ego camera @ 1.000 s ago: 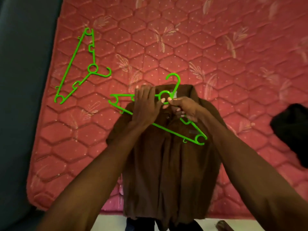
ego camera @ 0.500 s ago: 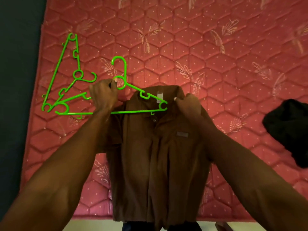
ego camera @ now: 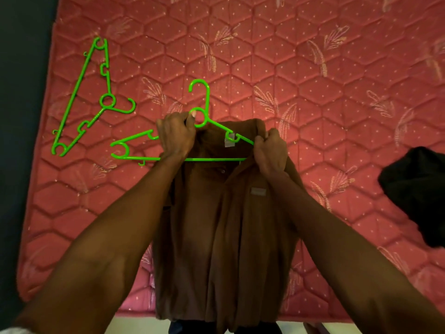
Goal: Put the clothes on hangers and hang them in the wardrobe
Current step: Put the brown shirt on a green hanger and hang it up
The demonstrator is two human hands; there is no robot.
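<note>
**Brown shirt and green hanger on a red quilted mattress**

A red quilted mattress [ego camera: 313, 116] with a hexagon stitch and pale leaf motifs fills most of the frame; a dark strip of floor or wall runs down the left edge. In the lower centre, a brown polo shirt [ego camera: 224, 237] lies face up, collar toward the top of the frame, its hem hanging over the near edge of the mattress.

A green plastic hanger [ego camera: 204, 121] sits at the collar, hook pointing up the frame. Its right arm is tucked inside the neck opening, while its left end sticks out bare onto the mattress at centre left. The left hand [ego camera: 177, 138] grips the hanger beside the ring under the hook, fingers curled round it. The right hand [ego camera: 271, 153] bunches the collar and shoulder fabric at the hanger's right tip, fingers curled tightly into the cloth.

A second green hanger [ego camera: 79, 102] lies loose in the upper left. A dark garment [ego camera: 416, 194] lies crumpled at the right edge.
</note>
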